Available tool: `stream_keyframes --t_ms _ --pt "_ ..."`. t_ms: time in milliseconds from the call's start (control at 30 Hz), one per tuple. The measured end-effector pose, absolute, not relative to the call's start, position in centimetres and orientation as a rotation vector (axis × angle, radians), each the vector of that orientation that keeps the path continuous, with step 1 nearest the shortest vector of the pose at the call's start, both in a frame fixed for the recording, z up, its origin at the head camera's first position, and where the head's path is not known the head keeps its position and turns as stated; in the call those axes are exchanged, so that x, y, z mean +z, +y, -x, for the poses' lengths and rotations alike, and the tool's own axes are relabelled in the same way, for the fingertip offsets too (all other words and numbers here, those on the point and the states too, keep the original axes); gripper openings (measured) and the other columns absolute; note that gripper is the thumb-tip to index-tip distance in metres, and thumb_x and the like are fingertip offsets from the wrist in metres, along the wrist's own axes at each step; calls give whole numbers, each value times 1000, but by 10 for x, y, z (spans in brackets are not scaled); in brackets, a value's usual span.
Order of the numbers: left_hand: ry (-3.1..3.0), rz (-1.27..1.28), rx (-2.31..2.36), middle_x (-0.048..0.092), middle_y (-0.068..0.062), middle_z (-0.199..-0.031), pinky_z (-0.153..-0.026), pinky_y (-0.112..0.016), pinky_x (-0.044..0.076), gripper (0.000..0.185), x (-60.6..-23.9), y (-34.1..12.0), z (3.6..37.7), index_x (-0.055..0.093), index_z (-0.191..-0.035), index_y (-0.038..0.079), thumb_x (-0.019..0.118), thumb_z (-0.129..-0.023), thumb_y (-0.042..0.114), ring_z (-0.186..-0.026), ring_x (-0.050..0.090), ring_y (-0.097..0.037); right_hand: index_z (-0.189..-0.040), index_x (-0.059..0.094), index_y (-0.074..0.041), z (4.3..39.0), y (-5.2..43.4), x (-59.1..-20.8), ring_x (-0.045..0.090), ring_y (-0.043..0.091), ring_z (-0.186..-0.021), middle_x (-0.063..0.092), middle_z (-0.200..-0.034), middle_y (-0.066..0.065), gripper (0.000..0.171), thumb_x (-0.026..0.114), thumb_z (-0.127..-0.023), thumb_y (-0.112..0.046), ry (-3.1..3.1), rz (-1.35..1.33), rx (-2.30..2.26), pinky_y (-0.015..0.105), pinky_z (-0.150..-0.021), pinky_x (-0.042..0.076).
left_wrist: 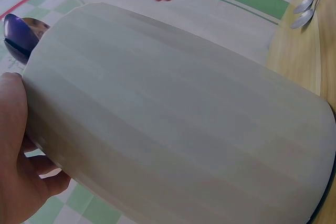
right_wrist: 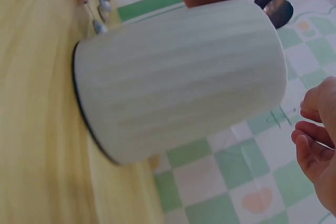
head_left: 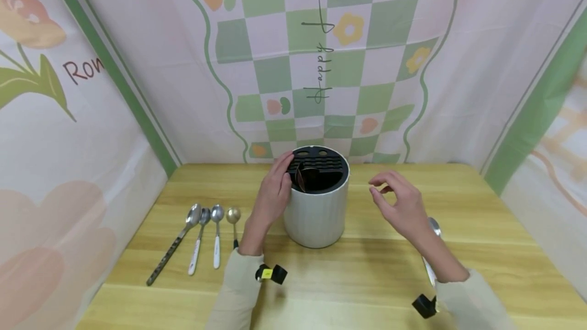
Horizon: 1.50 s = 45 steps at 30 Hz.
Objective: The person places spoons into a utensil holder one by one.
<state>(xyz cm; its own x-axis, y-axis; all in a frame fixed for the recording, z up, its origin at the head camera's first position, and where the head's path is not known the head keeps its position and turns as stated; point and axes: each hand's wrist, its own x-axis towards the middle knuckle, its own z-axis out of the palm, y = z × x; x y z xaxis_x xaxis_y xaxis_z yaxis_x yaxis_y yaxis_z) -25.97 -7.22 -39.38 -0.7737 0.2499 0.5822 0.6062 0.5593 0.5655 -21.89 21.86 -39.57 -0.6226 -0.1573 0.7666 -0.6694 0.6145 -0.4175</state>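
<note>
A white ribbed utensil holder (head_left: 316, 218) with a black slotted top stands upright on the table. My left hand (head_left: 273, 192) rests against its upper left side, fingertips and thumb at the rim. Two dark, shiny spoon bowls show above the rim in the right wrist view, the nearer spoon (right_wrist: 279, 12) overlapping the other. In the head view a spoon (head_left: 300, 177) leans inside the holder's open front section. To the right of the holder, my right hand (head_left: 399, 202) hovers above the table with loosely bent fingers, thumb and forefinger apart, holding nothing.
Several spoons lie in a row left of the holder, among them a long spoon with a dark patterned handle (head_left: 171, 253) and a white-handled spoon (head_left: 217, 238). Another spoon (head_left: 434, 226) lies under my right forearm. A checkered cloth (head_left: 316, 80) hangs behind the wooden table (head_left: 367, 279).
</note>
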Motion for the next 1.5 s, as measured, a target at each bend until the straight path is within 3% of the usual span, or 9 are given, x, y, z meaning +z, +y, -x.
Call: stream_keyframes --t_ms 267,533,833,1100,1233,1500 --pt "-2364 685 -1091 42 -13 -156 -121 -43 34 47 -394 -73 259 44 -148 -1 35 -103 11 -145 41 -27 -97 68 -4 204 249 -411 56 -3 -81 69 -95 6 18 69 -84 7 -2297 -526 845 5 -65 48" --pt "-2339 701 -1099 43 -15 -154 -120 -45 35 46 -393 -73 260 44 -147 -3 36 -103 10 -144 41 -29 -97 67 0 194 272 -422 54 -5 -82 69 -91 9 17 69 -82 7 -2396 -508 812 7 -66 51" --pt "-2337 693 -1086 44 -14 -154 -119 -46 37 47 -395 -74 260 46 -146 -2 35 -102 11 -143 43 -30 -95 67 4 186 295 -436 62 13 -70 69 -83 10 10 68 -86 -1 -2715 -321 781 20 -59 53" --pt "-2360 687 -1105 42 -12 -156 -121 -43 35 47 -395 -73 261 43 -148 -1 34 -103 11 -145 40 -27 -98 65 9 179 311 -444 64 20 -68 70 -82 16 19 67 -84 -5 -2955 -223 757 30 -55 57" --pt "-2373 678 -1105 42 -10 -156 -121 -42 34 47 -396 -73 261 43 -148 1 34 -103 11 -145 40 -26 -96 63 7 178 314 -447 62 18 -66 69 -82 17 17 67 -85 -6 -3034 -187 739 27 -52 54" --pt "-2363 689 -1113 42 -13 -156 -121 -44 34 48 -396 -73 259 43 -148 0 34 -103 12 -145 39 -28 -83 67 -3 178 315 -456 55 16 -63 65 -74 4 9 71 -84 -11 -3161 -104 712 28 -54 48"
